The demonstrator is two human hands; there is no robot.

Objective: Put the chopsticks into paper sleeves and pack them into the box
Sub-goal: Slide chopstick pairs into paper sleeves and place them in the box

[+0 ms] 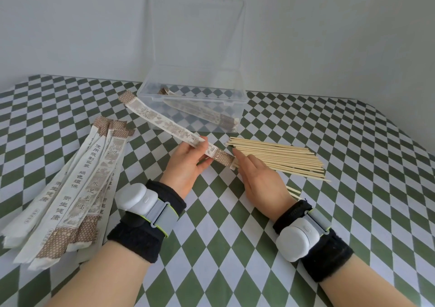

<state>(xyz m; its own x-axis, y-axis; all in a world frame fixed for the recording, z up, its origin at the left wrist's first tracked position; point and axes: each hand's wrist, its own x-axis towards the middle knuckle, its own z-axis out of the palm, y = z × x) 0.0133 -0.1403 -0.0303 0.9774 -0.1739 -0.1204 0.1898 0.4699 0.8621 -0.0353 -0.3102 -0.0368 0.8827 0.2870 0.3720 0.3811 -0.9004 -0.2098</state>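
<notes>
My left hand (188, 163) grips a printed paper sleeve (164, 121) near its lower end, and the sleeve slants up to the left above the table. Chopstick ends poke out of the sleeve's lower mouth, where the straight fingers of my right hand (256, 177) touch them. A heap of bare wooden chopsticks (282, 156) lies just right of my hands. The clear plastic box (237, 95) stands open behind, with one filled sleeve (202, 112) lying in it.
A fan of several empty paper sleeves (77, 189) lies at the left on the green and white checked tablecloth (353, 130). The box's clear lid (195, 29) stands upright against a pale wall. Two loose chopsticks (293, 191) lie by my right wrist.
</notes>
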